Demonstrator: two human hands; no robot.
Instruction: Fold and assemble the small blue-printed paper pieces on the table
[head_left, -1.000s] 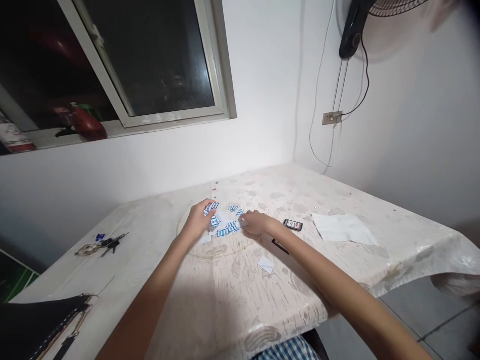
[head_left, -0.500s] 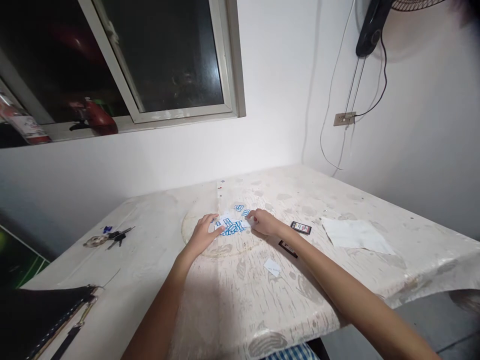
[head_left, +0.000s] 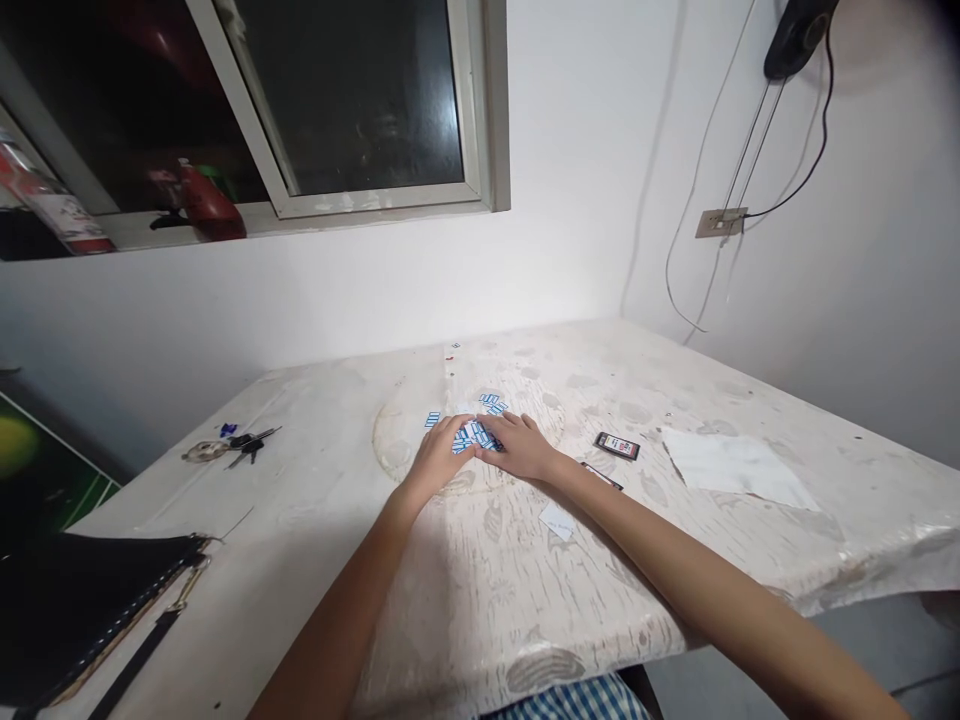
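A heap of small white pieces with blue edges, maybe cards or tiles, lies on the table between my two hands. My left hand curves around the heap's left side, fingers stretched forward and thumb apart. From the right, my right hand rests flat over the heap's edge with its fingers extended, covering some pieces. Several similar loose pieces lie just beyond the right fingertips. Another small group sits beyond the left hand.
Right of my right hand lie a dark flat case with a label, a second dark case partly behind my forearm, a paper slip and a white sheet. On the left are keys and a black bag.
My right hand has gone from pinching near the far right pieces to lying flat on the heap. Both hands have drawn closer together, and the heap is more compact. The view has shifted slightly.
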